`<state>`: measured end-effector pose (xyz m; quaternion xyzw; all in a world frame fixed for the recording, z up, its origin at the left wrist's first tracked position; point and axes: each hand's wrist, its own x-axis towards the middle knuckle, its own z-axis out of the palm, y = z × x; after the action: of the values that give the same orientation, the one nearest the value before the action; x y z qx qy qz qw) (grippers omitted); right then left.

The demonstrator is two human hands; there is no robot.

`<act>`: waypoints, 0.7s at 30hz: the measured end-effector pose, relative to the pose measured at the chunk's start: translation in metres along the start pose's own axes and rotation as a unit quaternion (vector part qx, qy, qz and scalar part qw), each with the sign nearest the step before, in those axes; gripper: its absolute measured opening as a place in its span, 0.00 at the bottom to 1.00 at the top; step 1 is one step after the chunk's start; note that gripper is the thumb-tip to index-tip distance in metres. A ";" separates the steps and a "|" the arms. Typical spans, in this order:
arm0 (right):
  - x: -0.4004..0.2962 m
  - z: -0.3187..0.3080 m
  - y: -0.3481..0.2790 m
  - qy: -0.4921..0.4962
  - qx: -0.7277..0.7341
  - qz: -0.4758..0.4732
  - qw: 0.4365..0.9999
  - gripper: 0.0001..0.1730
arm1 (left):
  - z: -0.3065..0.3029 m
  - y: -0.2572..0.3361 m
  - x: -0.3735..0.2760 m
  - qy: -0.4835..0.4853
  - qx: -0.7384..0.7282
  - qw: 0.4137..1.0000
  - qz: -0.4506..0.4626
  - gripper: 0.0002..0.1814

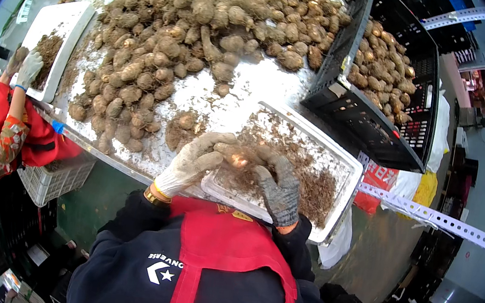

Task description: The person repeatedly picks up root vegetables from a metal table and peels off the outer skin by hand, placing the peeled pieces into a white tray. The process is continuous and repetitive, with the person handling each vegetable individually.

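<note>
A small hairy taro corm (238,159), blurred and with a pale cut end, is held between my hands over a white foam tray (355,168). My left hand (193,161), in a whitish work glove, pinches its left side with fingertips and thumb. On the other side, the fingers of my right hand (281,189), in a dirty grey glove, close around the taro's right end, where motion blurs the contact. Brown root fibres and skin scraps (318,189) cover much of the tray's bottom. Left of the tray, a few taros (186,121) lie on the table beside my left hand.
A large heap of taros (160,39) spreads over the table (261,78). A black plastic crate (366,122) holding taros stands tilted at the right. At the left, a co-worker's gloved hand (29,68) is over another foam tray (71,37). A white basket (57,180) stands below.
</note>
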<state>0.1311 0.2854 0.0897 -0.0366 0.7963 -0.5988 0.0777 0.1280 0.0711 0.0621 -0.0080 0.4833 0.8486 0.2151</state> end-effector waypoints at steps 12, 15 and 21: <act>0.013 0.019 0.037 0.096 -0.098 -0.091 0.986 0.06 | 0.016 0.000 -0.001 -0.030 0.095 0.994 -0.054 0.21; 0.008 0.003 0.030 0.080 -0.074 -0.037 0.993 0.06 | 0.014 -0.012 -0.001 -0.005 0.078 0.995 -0.059 0.21; -0.001 -0.012 0.026 -0.046 -0.114 -0.076 0.989 0.07 | 0.015 -0.019 0.003 -0.082 0.078 0.993 -0.040 0.21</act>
<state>0.1311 0.3038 0.0684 -0.1333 0.8500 -0.5057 0.0634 0.1351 0.0934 0.0542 0.0589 0.5281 0.7969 0.2873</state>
